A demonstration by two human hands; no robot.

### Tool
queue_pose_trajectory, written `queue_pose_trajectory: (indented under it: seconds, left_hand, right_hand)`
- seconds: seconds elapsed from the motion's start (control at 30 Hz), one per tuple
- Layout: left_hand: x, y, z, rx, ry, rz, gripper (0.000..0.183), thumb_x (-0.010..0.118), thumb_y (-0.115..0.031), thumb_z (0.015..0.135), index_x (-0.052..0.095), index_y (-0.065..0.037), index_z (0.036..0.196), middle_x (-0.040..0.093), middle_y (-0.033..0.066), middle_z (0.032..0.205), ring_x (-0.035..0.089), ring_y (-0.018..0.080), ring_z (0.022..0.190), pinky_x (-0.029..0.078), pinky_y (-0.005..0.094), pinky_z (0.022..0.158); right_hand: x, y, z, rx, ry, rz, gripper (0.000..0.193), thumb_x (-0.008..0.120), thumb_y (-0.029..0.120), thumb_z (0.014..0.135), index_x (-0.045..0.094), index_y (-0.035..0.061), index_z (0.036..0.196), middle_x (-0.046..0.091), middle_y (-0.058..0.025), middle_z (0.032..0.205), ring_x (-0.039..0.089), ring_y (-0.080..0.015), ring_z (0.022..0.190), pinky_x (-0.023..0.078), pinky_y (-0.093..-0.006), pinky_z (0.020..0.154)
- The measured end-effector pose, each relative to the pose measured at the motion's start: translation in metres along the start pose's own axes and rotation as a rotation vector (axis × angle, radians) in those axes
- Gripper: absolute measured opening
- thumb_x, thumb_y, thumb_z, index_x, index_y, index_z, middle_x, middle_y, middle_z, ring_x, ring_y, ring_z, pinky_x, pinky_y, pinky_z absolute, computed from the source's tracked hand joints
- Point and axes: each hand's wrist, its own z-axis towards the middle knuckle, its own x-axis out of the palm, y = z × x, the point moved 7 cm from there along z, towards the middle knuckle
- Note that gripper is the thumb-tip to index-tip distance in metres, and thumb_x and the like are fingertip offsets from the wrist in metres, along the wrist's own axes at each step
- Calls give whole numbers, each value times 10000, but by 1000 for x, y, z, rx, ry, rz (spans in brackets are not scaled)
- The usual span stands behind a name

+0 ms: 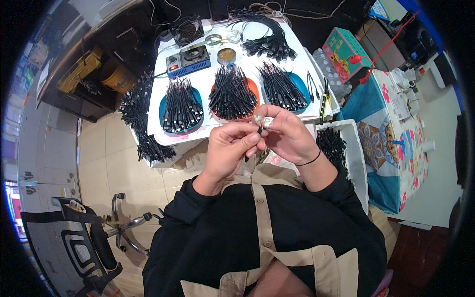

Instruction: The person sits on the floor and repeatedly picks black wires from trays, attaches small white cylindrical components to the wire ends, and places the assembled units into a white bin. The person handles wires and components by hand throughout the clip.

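My left hand (228, 149) pinches a short black cable (260, 130) in front of my chest, close to the table's near edge. A reddish bare wire end shows at the cable's top. My right hand (293, 134), with a white wrap (264, 122) at its fingertips, closes on that wire end. Just beyond my hands, bundles of black cables lie in an orange tray (256, 89), a left teal tray (163, 113) and a right teal tray (303, 85). Many show metal plugs at the near end and thin wires at the far end.
Behind the trays stand a blue solder pot (190, 63) with a lit red switch, a round tin (226, 55) and a tape roll (213, 39). A yellow-black cutter (324, 103) lies at the table's right edge. A white bin (357, 163) sits right; an office chair (94, 237) stands left.
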Motion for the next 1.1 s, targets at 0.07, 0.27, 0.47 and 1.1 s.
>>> queue_pose_trajectory:
  seconds: [0.07, 0.27, 0.47, 1.1]
  left_hand:
    - [0, -1, -1, -19, 0, 105, 141, 624, -9, 872, 633, 80, 982, 648, 138, 777, 521, 103, 563, 397, 188, 490]
    - [-1, 7, -1, -58, 16, 180, 136, 598, 13, 881, 629, 88, 989, 649, 150, 786, 501, 88, 561, 393, 195, 500]
    - [-16, 18, 11, -100, -53, 136, 122, 555, 7, 907, 594, 69, 1005, 631, 132, 764, 447, 76, 533, 354, 192, 492]
    - [-25, 37, 44, -121, -309, -43, 129, 517, -43, 948, 554, 37, 1042, 662, 173, 898, 653, 198, 757, 531, 289, 686]
  right_hand:
    - [-2, 1, -1, 44, -28, -51, 177, 510, 88, 892, 519, 11, 1051, 569, -50, 839, 567, -123, 727, 485, -249, 659]
    - [-10, -18, 0, 157, -93, 206, 232, 471, 57, 859, 502, 19, 1086, 559, -49, 853, 565, -133, 673, 485, -251, 647]
    - [-65, 5, -1, 33, -196, -429, 319, 556, 163, 913, 508, 44, 1205, 587, -22, 987, 585, -96, 811, 486, -242, 704]
    - [-131, 126, 10, -422, -783, -1694, 123, 645, 138, 804, 668, 29, 857, 652, -144, 720, 645, -270, 665, 503, -346, 620]
